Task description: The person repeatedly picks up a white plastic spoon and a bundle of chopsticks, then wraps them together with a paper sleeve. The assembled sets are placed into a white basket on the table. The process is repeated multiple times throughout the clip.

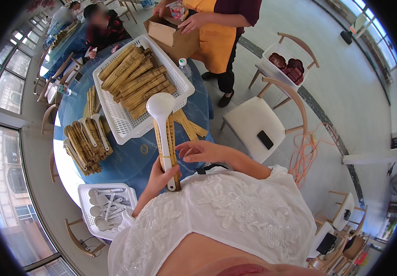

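Note:
My left hand (pixel 161 175) is closed round the lower part of a bundle of long tan printed packets (pixel 173 138), with a white spoon (pixel 163 126) lying along its front, bowl upward. A thin yellowish band seems to circle spoon and packets above my thumb. Just right of the bundle, my right hand (pixel 201 151) has its fingers loosely bent and apart, holding nothing visible. Loose yellow packets (pixel 188 125) lie on the table beyond it. Left of the bundle, a rubber band (pixel 143 148) rests on the blue tablecloth (pixel 131 161).
A white basket (pixel 121 134) of tan packets stands ahead. Bundles with spoons (pixel 87 142) are piled at the left, above a smaller basket (pixel 84 193) of white spoons. Across the table, a person in an orange apron (pixel 217 39) handles a cardboard box (pixel 173 39). A bottle (pixel 184 69) stands nearby.

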`<act>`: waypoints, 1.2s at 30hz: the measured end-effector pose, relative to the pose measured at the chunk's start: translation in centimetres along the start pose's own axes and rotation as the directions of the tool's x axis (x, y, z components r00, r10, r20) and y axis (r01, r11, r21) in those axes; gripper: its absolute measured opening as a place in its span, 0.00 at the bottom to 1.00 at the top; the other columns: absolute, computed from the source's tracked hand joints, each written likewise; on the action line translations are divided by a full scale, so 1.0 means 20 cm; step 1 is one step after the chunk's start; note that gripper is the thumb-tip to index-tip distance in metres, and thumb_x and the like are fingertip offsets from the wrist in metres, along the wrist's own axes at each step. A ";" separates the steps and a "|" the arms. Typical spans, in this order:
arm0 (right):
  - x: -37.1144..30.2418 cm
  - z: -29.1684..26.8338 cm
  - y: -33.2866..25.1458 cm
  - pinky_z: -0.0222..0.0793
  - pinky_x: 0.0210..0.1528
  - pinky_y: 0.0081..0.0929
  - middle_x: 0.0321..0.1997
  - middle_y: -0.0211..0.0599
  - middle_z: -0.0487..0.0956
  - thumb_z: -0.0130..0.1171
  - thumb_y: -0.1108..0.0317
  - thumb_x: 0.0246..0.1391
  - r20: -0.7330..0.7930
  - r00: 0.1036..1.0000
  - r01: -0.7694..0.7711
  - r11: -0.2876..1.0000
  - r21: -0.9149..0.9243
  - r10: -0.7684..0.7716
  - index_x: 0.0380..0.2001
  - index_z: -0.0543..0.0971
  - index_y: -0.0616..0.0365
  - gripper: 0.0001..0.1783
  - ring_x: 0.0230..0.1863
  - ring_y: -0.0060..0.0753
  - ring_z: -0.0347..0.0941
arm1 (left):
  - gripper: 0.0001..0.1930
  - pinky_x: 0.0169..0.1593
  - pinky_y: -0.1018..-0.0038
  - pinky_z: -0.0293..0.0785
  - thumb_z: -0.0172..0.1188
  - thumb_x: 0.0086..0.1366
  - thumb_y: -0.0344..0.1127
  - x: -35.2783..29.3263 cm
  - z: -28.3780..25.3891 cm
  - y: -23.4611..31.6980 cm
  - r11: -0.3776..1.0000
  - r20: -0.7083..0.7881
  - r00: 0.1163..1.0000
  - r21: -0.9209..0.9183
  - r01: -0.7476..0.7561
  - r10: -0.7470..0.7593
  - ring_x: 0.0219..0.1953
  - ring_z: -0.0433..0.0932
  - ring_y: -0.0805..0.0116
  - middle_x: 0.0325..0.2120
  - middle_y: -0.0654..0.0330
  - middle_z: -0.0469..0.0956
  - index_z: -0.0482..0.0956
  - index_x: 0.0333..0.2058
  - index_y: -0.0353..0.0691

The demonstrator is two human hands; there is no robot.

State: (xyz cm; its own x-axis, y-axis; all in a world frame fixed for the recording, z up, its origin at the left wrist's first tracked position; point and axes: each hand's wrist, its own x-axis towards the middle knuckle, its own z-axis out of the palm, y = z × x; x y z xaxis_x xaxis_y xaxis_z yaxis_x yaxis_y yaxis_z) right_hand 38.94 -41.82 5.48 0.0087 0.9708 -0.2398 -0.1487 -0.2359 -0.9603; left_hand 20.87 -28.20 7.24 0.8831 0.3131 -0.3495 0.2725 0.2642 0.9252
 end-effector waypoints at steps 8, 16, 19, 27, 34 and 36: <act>0.15 0.03 -0.03 0.64 0.56 0.29 0.54 0.39 0.71 0.58 0.56 0.56 -0.035 0.974 0.228 0.958 0.177 -0.225 0.61 0.59 0.59 0.34 0.53 0.31 0.69 | 0.24 0.35 0.74 0.75 0.60 0.58 0.27 0.01 -0.02 0.00 0.999 0.028 0.999 -0.047 0.016 -0.014 0.30 0.77 0.70 0.33 0.59 0.74 0.62 0.52 0.34; 0.35 0.15 -0.12 0.69 0.51 0.33 0.44 0.39 0.74 0.58 0.61 0.56 -0.111 0.988 0.154 0.721 0.675 -0.107 0.49 0.67 0.57 0.21 0.50 0.35 0.72 | 0.24 0.38 0.73 0.74 0.59 0.59 0.32 0.02 -0.07 -0.02 0.999 0.034 0.999 0.037 0.033 -0.035 0.33 0.77 0.69 0.33 0.58 0.74 0.61 0.51 0.34; 0.43 0.19 -0.09 0.70 0.46 0.32 0.35 0.33 0.74 0.59 0.63 0.55 -0.186 0.982 0.159 0.690 0.706 -0.035 0.41 0.69 0.56 0.14 0.41 0.32 0.74 | 0.23 0.39 0.73 0.74 0.60 0.60 0.35 0.00 -0.09 -0.02 0.979 -0.132 0.990 0.202 -0.020 0.048 0.33 0.77 0.69 0.34 0.57 0.75 0.63 0.50 0.34; 0.65 0.27 -0.09 0.71 0.33 0.22 0.28 0.29 0.74 0.64 0.62 0.51 -0.284 0.952 0.098 0.767 0.634 0.113 0.34 0.72 0.55 0.14 0.30 0.22 0.73 | 0.16 0.29 0.69 0.73 0.64 0.56 0.41 -0.11 -0.13 -0.08 0.526 -0.380 0.773 0.848 0.071 0.508 0.26 0.77 0.61 0.26 0.58 0.75 0.72 0.35 0.37; 0.74 0.35 -0.09 0.70 0.36 0.24 0.32 0.30 0.73 0.66 0.60 0.49 -0.228 0.969 0.044 0.843 0.536 0.095 0.40 0.67 0.54 0.21 0.34 0.21 0.72 | 0.10 0.26 0.67 0.70 0.60 0.59 0.38 -0.18 -0.18 -0.09 0.302 -0.323 0.678 0.941 0.154 0.660 0.23 0.74 0.57 0.21 0.58 0.72 0.71 0.27 0.38; 0.76 0.35 -0.10 0.70 0.39 0.25 0.36 0.31 0.72 0.65 0.60 0.51 -0.161 0.985 0.040 0.844 0.534 0.055 0.44 0.65 0.55 0.24 0.37 0.23 0.71 | 0.10 0.26 0.65 0.69 0.58 0.60 0.37 -0.20 -0.21 -0.11 0.386 -0.361 0.715 0.912 0.138 0.598 0.23 0.73 0.56 0.21 0.56 0.72 0.70 0.26 0.38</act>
State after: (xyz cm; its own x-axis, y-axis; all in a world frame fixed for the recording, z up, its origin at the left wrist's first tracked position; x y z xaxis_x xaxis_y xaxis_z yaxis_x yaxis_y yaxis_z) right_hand 32.42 -26.28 4.67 0.1596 0.9367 -0.3117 -0.6534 -0.1365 -0.7446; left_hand 15.16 -26.10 5.93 0.6567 0.7115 0.2501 0.5754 -0.6871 0.4436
